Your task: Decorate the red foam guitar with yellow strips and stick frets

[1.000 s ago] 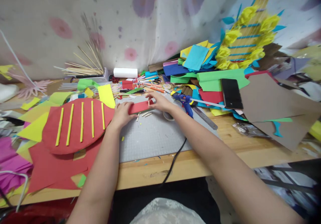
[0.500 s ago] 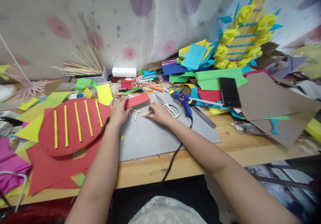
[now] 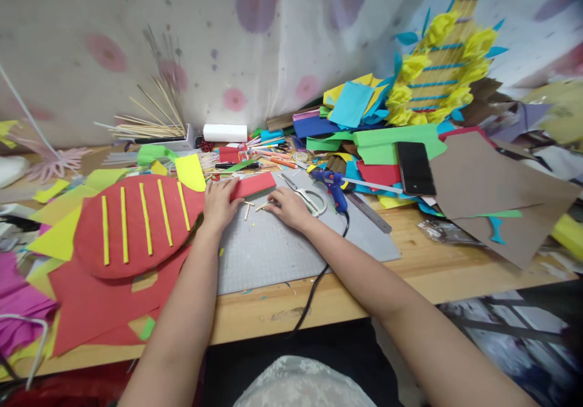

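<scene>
My left hand (image 3: 220, 203) grips the near end of a flat red foam strip (image 3: 253, 184) that runs from a big red fish-shaped foam piece (image 3: 136, 225) with yellow stripes. My right hand (image 3: 286, 205) rests on the grey cutting mat (image 3: 291, 249), fingers pinched on a short wooden stick (image 3: 265, 205). Two more small sticks (image 3: 247, 208) lie on the mat between the hands, under the red strip's edge.
Scissors (image 3: 306, 196) and a blue glue gun (image 3: 333, 185) with a black cord lie right of my right hand, beside a metal ruler (image 3: 370, 212). A phone (image 3: 414, 167) sits on piled coloured paper. Skewers (image 3: 150, 124) and a white roll (image 3: 225, 132) stand at the back.
My right hand left the far end of the red strip and came down to the sticks on the mat. The left hand kept its hold and the strip tilted up slightly.
</scene>
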Motion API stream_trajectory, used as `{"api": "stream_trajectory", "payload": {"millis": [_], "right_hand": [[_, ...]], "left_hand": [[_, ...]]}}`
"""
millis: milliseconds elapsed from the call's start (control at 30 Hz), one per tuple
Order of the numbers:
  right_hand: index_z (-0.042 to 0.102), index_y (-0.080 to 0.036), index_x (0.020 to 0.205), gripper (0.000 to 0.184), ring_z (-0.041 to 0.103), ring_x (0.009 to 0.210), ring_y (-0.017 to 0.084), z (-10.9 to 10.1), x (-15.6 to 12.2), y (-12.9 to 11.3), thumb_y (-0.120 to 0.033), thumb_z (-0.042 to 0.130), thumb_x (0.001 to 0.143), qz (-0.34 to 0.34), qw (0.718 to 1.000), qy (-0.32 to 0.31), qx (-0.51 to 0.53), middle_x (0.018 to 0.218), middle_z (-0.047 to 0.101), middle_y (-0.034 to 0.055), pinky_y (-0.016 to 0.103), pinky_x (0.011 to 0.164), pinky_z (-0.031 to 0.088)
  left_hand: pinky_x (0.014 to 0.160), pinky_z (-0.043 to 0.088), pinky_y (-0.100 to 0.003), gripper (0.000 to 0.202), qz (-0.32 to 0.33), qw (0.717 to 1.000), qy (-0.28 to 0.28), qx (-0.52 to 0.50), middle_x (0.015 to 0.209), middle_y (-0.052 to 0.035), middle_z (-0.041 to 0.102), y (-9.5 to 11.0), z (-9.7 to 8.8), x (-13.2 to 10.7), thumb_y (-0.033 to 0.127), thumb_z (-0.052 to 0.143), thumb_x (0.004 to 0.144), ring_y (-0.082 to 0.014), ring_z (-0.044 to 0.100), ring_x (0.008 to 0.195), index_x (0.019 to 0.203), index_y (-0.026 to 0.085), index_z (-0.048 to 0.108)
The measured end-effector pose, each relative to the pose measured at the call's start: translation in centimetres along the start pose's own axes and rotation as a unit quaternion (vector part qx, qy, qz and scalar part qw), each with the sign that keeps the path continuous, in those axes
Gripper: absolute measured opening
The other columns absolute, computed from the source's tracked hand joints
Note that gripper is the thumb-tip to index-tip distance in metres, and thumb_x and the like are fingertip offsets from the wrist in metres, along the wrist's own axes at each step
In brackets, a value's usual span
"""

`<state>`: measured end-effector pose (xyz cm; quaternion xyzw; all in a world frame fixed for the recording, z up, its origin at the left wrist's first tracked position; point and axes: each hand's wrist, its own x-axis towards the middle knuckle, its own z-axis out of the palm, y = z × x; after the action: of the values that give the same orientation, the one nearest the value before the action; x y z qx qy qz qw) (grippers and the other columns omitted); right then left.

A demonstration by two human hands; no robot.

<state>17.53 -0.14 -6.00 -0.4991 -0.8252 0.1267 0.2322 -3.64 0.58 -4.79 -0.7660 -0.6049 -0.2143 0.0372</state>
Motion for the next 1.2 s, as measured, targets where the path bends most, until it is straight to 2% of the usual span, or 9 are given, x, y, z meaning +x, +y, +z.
{"api": "stream_trajectory", "payload": {"millis": [233, 367, 433, 500, 600, 733, 867, 1100, 1200], "right_hand": [[0.063, -0.019, 0.087, 0.010, 0.053, 0.086, 0.015, -0.1, -0.1, 0.5, -0.024, 0.056, 0.082, -0.020, 1.000, 0.011, 0.015, 0.090, 0.060, 0.0044, 0.026, 0.076, 0.037], [0.062, -0.020, 0.088, 0.015, 0.054, 0.087, 0.014, -0.5, -0.1, 0.5, -0.023, 0.048, 0.087, -0.033, 0.998, 0.032, 0.040, 0.090, 0.062, 0.0045, 0.025, 0.077, 0.038], [0.061, -0.019, 0.090, 0.018, 0.056, 0.088, 0.015, -0.7, -0.2, 0.5, -0.023, 0.044, 0.089, -0.016, 0.998, 0.038, 0.045, 0.092, 0.064, 0.0051, 0.025, 0.078, 0.038], [0.060, -0.019, 0.091, 0.020, 0.057, 0.088, 0.016, -0.9, -0.2, 0.3, -0.024, 0.041, 0.090, 0.023, 0.998, 0.036, 0.037, 0.093, 0.065, 0.0054, 0.026, 0.076, 0.038], [0.059, -0.021, 0.091, 0.020, 0.059, 0.085, 0.017, -1.1, -0.3, 0.1, -0.028, 0.041, 0.090, 0.084, 0.996, 0.025, 0.020, 0.092, 0.066, 0.0044, 0.027, 0.072, 0.038], [0.060, -0.022, 0.085, 0.025, 0.059, 0.075, 0.017, -1.6, -0.3, -0.2, -0.038, 0.042, 0.090, 0.117, 0.993, -0.003, -0.008, 0.080, 0.066, 0.0029, 0.026, 0.064, 0.036], [0.061, -0.021, 0.074, 0.036, 0.056, 0.067, 0.015, -2.8, -0.1, -1.0, -0.045, 0.040, 0.089, 0.075, 0.996, -0.042, -0.040, 0.070, 0.064, 0.0010, 0.025, 0.060, 0.032], [0.065, -0.020, 0.079, 0.043, 0.059, 0.074, 0.018, -6.4, 0.9, -3.8, -0.050, 0.036, 0.089, 0.020, 0.984, -0.122, -0.127, 0.080, 0.067, 0.0057, 0.026, 0.060, 0.032], [0.064, -0.019, 0.085, 0.037, 0.060, 0.078, 0.020, -8.0, 1.2, -4.2, -0.044, 0.038, 0.090, 0.001, 0.976, -0.130, -0.174, 0.085, 0.067, 0.0086, 0.027, 0.062, 0.034]], "left_hand": [[0.109, 0.015, -0.046, 0.063, 0.002, 1.000, -0.012, -0.006, 0.124, -0.0116, 0.055, -0.1, 0.4, 0.0, 0.033, 0.058, 0.076, -0.0269, 0.046, 0.118, 0.134, 0.019, 0.039], [0.110, 0.008, -0.049, 0.059, 0.012, 1.000, 0.014, -0.017, 0.132, -0.0112, 0.048, 0.4, 0.0, -0.3, 0.031, 0.058, 0.076, -0.0273, 0.040, 0.123, 0.132, 0.021, 0.042], [0.109, 0.010, -0.048, 0.053, 0.028, 0.999, 0.026, -0.033, 0.132, -0.0106, 0.047, 0.8, -0.2, -0.4, 0.030, 0.057, 0.077, -0.0263, 0.039, 0.124, 0.127, 0.022, 0.046], [0.107, 0.020, -0.045, 0.041, 0.033, 0.997, 0.042, -0.059, 0.127, -0.0104, 0.051, 1.4, -0.4, -0.4, 0.028, 0.054, 0.078, -0.0249, 0.042, 0.120, 0.119, 0.020, 0.052], [0.089, 0.038, -0.037, 0.019, -0.028, 0.989, 0.079, -0.118, 0.102, -0.0097, 0.061, 2.5, -0.7, -0.4, 0.029, 0.049, 0.082, -0.0223, 0.053, 0.100, 0.095, 0.018, 0.059], [0.064, 0.039, -0.028, 0.016, -0.167, 0.959, 0.108, -0.201, 0.071, -0.0023, 0.058, 3.5, -1.6, -0.1, 0.035, 0.048, 0.082, -0.0168, 0.054, 0.069, 0.078, 0.020, 0.052], [0.055, 0.031, -0.025, 0.021, -0.214, 0.948, 0.087, -0.218, 0.059, 0.0023, 0.050, 3.8, -2.6, 0.1, 0.040, 0.049, 0.081, -0.0141, 0.046, 0.055, 0.072, 0.021, 0.047], [0.057, 0.031, -0.026, 0.034, -0.172, 0.956, 0.051, -0.233, 0.053, 0.0023, 0.036, 4.7, -2.5, 0.2, 0.039, 0.036, 0.087, -0.0144, 0.043, 0.055, 0.058, 0.021, 0.035], [0.060, 0.036, -0.026, 0.022, -0.152, 0.952, 0.054, -0.261, 0.058, 0.0019, 0.043, 4.8, -2.2, 0.1, 0.032, 0.041, 0.085, -0.0144, 0.048, 0.060, 0.065, 0.021, 0.041]]}}
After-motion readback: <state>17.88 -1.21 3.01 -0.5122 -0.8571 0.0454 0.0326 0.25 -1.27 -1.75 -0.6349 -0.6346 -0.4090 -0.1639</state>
